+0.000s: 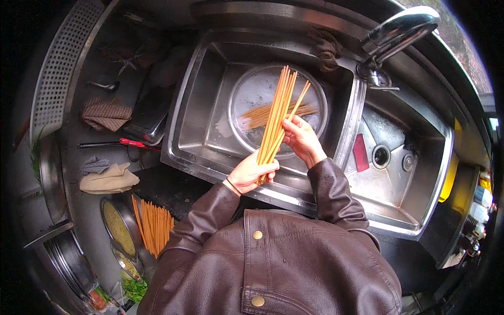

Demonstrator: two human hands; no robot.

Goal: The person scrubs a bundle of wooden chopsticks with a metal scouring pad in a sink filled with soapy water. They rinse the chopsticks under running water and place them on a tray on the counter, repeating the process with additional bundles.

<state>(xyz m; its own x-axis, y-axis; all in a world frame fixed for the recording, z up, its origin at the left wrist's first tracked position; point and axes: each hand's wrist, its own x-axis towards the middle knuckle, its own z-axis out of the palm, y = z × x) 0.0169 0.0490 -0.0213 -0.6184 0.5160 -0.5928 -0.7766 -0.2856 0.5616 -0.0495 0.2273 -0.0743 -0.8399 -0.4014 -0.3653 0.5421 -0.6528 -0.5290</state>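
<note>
A bundle of thin wooden sticks (277, 118) rises from my left hand (252, 172), whose fingers are closed around its lower end. My right hand (301, 136) pinches a stick at the bundle's right side, angled a little away from the others. Both hands are over the near part of the left steel sink basin (193, 118). Beneath them in the basin stands a round metal pan (235, 138), where more wooden sticks (258, 116) lie. Another pile of sticks (155, 226) rests on the counter, left of my left sleeve.
A chrome faucet (401, 33) stands behind the sink. The right basin (413, 197) holds a dark red flat piece (360, 152) near its drain. On the left are a beige cloth (110, 179), a striped cloth (106, 113), a red-and-black handle (134, 143) and bowls of food (118, 226).
</note>
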